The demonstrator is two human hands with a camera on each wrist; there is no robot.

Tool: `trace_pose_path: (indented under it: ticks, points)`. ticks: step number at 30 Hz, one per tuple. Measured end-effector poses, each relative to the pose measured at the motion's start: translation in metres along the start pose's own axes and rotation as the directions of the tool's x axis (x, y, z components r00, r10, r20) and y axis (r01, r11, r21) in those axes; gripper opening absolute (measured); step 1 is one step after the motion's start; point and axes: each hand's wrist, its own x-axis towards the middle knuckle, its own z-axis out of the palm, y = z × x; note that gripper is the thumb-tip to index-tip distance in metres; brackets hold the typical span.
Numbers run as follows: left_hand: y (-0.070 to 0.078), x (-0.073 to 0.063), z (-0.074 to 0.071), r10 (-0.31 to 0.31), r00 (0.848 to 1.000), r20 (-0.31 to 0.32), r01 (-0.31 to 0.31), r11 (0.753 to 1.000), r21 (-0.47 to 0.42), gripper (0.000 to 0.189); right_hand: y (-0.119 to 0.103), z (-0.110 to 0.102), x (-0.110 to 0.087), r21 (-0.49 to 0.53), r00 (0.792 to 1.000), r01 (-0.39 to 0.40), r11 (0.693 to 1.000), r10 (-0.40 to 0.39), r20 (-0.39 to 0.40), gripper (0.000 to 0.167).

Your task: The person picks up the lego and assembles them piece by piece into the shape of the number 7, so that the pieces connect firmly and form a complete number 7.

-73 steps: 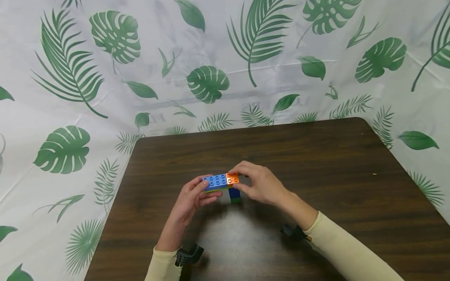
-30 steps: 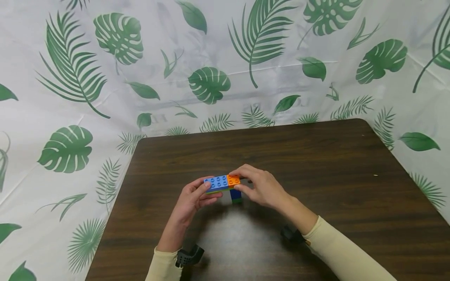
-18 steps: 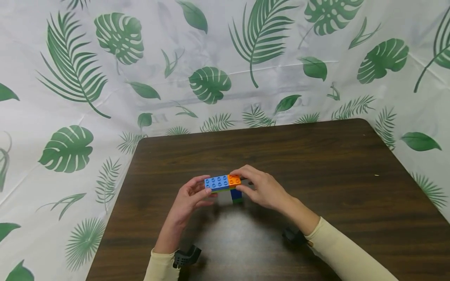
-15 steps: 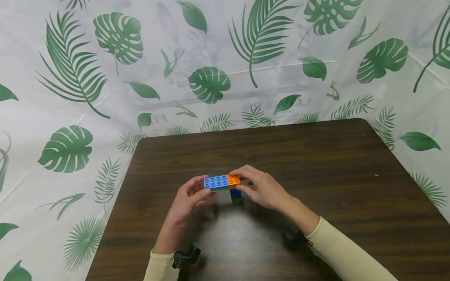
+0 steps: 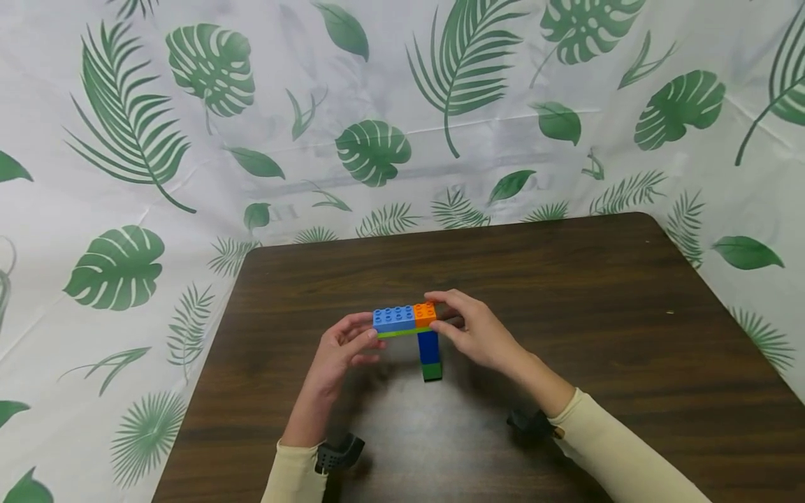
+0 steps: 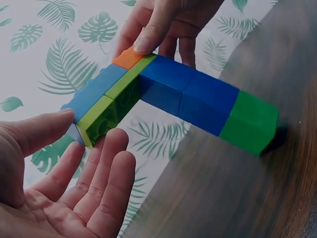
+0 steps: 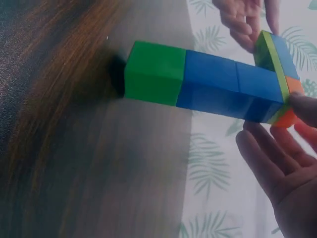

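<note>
A toy-brick build hangs in an upside-down L shape over the table. Its top bar has a light blue brick (image 5: 394,318) beside an orange brick (image 5: 424,314), both on a lime green layer (image 6: 106,111). Under the orange end runs a leg of two dark blue bricks (image 7: 228,82) with a green brick (image 7: 155,73) at the foot. My left hand (image 5: 336,353) holds the bar's free end, thumb at its near corner and index finger at the far side; the other fingers spread below. My right hand (image 5: 478,328) pinches the orange brick between thumb and index finger.
The dark wood table (image 5: 566,293) spreads beneath both hands, with a tiny pale speck (image 5: 670,312) at right. A white leaf-print sheet (image 5: 283,188) hangs behind and beside it. Black cameras sit on the left wrist (image 5: 339,453) and right wrist (image 5: 530,423).
The build has shifted slightly right and tipped, so more of the blue and green leg shows. Earlier, my left thumb moved from on top of the light blue brick to its near corner.
</note>
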Motion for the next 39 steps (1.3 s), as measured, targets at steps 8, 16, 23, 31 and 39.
trace_pose_path:
  ticks: [8,16,23,31,39]
  points:
    - [-0.01,0.011,0.0,-0.051,0.999,0.004,0.051,0.999,0.0,0.038,0.008,0.002,0.002,0.098,0.988,-0.122,0.988,0.13,-0.084,0.031]
    - [-0.02,0.017,0.002,-0.033,0.999,-0.034,0.036,0.995,0.097,0.036,0.016,0.004,0.004,0.118,0.955,-0.276,0.954,0.286,-0.076,0.024]
    - [-0.025,0.017,0.003,-0.022,0.999,-0.024,0.027,0.963,0.267,0.041,0.027,0.01,0.002,0.119,0.932,-0.355,0.927,0.36,-0.03,0.029]
    - [-0.031,0.018,0.005,-0.064,0.998,0.008,0.06,0.966,0.253,0.045,0.043,0.016,-0.003,0.029,0.902,-0.43,0.902,0.429,0.041,0.04]
    - [-0.038,0.017,0.004,-0.119,0.993,0.027,0.108,0.96,0.26,0.042,0.056,0.025,-0.006,0.106,0.86,-0.51,0.854,0.502,0.094,0.042]
